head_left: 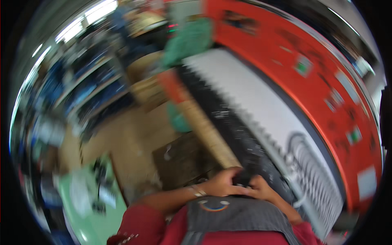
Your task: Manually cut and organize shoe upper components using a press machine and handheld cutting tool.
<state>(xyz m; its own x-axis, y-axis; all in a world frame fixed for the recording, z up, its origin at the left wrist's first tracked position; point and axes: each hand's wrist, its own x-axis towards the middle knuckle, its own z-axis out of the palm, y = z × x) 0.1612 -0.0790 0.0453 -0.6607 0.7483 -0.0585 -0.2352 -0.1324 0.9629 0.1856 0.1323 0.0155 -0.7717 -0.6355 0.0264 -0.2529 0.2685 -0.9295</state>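
Observation:
My two hands meet close in front of the grey apron [237, 208], beside the near end of the long black strip. Between them is a small black object [241, 179], too blurred for its kind to show. My left hand [218, 183], with a bracelet at the wrist, curls its fingers around the object's left side. On the other side my right hand [262, 189] is closed against it, the thumbs nearly touching. The hands partly cover the object.
A long red machine [286, 53] with a white toothed bed [245, 81] and a row of grey metal curves [312, 171] runs along the right. A green table [90, 220] with small items stands lower left. Shelves [94, 90] hold blue goods behind; cardboard boxes [145, 67] stand farther off.

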